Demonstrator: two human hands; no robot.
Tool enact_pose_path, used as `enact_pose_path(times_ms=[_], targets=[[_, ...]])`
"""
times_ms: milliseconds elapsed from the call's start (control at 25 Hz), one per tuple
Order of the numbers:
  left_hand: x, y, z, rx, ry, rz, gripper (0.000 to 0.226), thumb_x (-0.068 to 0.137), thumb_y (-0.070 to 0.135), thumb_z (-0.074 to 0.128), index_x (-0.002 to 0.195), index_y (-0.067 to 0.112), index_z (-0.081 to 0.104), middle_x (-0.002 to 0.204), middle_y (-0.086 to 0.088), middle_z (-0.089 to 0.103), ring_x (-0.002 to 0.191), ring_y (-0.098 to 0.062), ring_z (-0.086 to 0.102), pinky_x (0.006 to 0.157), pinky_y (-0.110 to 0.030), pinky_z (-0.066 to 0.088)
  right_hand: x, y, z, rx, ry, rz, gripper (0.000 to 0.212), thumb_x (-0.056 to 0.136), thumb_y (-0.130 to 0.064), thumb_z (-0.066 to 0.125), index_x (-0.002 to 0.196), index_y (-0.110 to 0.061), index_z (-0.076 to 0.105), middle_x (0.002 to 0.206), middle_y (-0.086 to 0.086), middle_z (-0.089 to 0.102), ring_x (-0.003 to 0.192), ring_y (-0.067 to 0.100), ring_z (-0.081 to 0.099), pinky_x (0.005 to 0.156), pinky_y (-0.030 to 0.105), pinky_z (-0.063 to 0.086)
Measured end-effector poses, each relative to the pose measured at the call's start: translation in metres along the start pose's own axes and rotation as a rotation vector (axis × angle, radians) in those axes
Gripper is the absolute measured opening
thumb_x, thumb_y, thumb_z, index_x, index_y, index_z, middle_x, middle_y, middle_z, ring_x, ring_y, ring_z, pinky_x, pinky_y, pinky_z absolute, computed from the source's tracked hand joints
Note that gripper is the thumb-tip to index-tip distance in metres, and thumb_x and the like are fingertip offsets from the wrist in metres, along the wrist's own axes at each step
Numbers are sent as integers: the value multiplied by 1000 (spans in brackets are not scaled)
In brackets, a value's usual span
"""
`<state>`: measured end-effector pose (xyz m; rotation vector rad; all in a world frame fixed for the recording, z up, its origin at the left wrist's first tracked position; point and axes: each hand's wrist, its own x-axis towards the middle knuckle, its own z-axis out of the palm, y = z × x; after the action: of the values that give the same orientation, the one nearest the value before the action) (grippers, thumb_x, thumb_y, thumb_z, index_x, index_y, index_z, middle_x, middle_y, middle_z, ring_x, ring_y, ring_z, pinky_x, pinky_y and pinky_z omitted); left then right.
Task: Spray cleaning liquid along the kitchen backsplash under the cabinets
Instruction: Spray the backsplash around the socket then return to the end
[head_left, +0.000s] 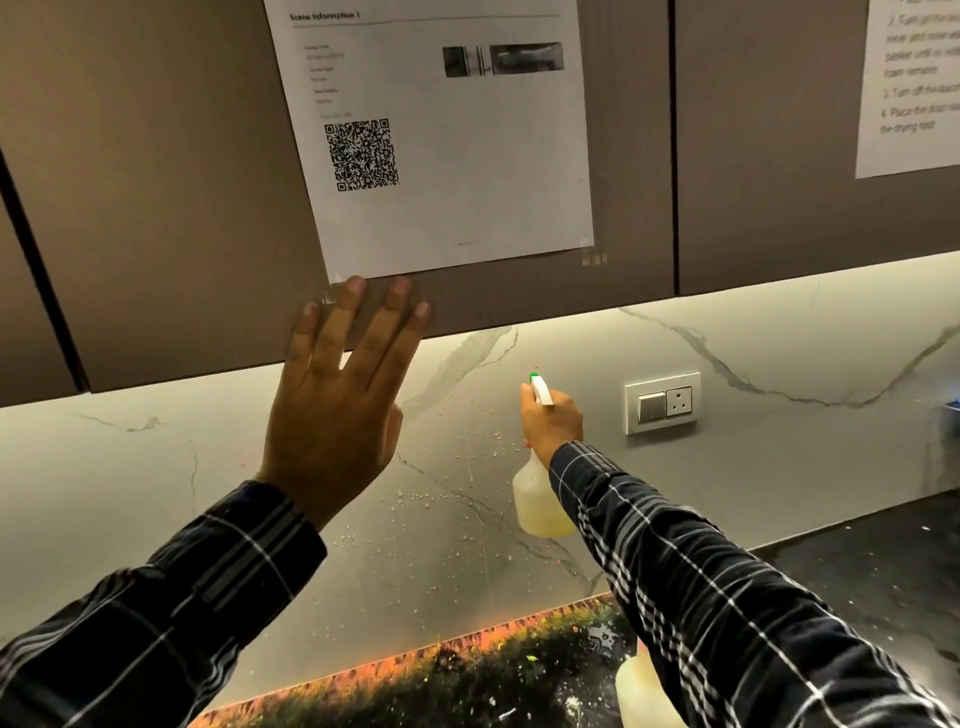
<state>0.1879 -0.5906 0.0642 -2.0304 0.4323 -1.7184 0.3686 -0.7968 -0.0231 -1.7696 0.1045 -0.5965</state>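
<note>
My right hand (551, 422) grips the white head of a spray bottle (537, 506) holding pale yellow liquid. Its green-tipped nozzle points at the marble backsplash (467, 467) just under the cabinets. Droplets and thin runs of liquid cover the backsplash left of and below the bottle. My left hand (340, 400) is raised with straight, spread fingers, fingertips against the lower edge of the brown cabinet door (156, 208). Both arms wear dark plaid sleeves.
A wall socket and switch plate (662, 402) sits on the backsplash right of the bottle. Printed sheets hang on the cabinet doors, one with a QR code (436, 130). The glossy dark countertop (857, 571) lies below right and mirrors the bottle.
</note>
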Motion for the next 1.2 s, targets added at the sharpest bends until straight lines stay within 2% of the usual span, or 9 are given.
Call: enact_pose_path(times_ms=[120,320,440,640,800,880,1000,1080,1200], targets=[[0,0,1,-3,12,-1,76,94,18,55,163,11,26,170,-14,22,155,-43,25,127,-56,10,4,2,-7,1,37,42,39,92,-46,51,67,-18,59,72,12,70,66,35,71,70,47,62],[0,2,3,-7,20,-14,76,95,21,54,163,12,23,170,-13,22,154,-44,26,129,-52,2,5,-3,-11,-19,-94,-71,36,97,-42,55,72,-17,62,72,10,68,68,33,72,64,43,63],[0,2,3,-2,15,-15,72,96,23,48,163,12,24,170,-14,23,154,-44,26,129,-51,1,11,-3,-8,-72,-23,4,39,95,-41,51,73,-11,64,76,15,71,67,36,71,68,45,63],[0,2,3,1,17,-9,73,96,24,48,163,12,24,169,-14,25,154,-44,26,128,-52,3,12,0,-8,-74,-93,22,40,95,-44,54,75,-11,64,77,14,71,68,33,73,62,38,62],[0,3,4,-1,31,-12,75,94,19,52,164,12,23,169,-14,24,154,-44,26,128,-51,3,17,2,-5,-101,-59,31,39,94,-38,52,78,-6,67,74,14,68,68,35,71,67,46,63],[0,2,5,3,32,-10,77,93,23,54,164,12,23,169,-14,24,153,-44,26,129,-50,2,18,4,-5,-102,-103,85,38,94,-38,52,82,-6,68,68,9,66,61,30,69,62,38,62],[0,3,7,13,42,-18,83,91,19,61,164,13,21,169,-14,23,154,-44,26,129,-50,2,16,9,-1,-158,-161,-19,42,94,-44,56,74,-9,66,65,8,65,55,26,66,52,28,52],[-1,3,9,12,42,-24,89,90,18,66,164,13,18,170,-13,22,154,-43,24,129,-51,3,17,11,2,-148,-128,-49,43,95,-44,56,72,-8,66,70,11,67,62,31,68,58,35,57],[-2,3,11,26,43,-18,92,89,17,66,165,14,14,171,-13,20,155,-43,24,129,-52,4,21,10,-4,-113,-73,55,40,95,-39,54,80,-5,68,74,12,68,66,32,67,67,41,62]])
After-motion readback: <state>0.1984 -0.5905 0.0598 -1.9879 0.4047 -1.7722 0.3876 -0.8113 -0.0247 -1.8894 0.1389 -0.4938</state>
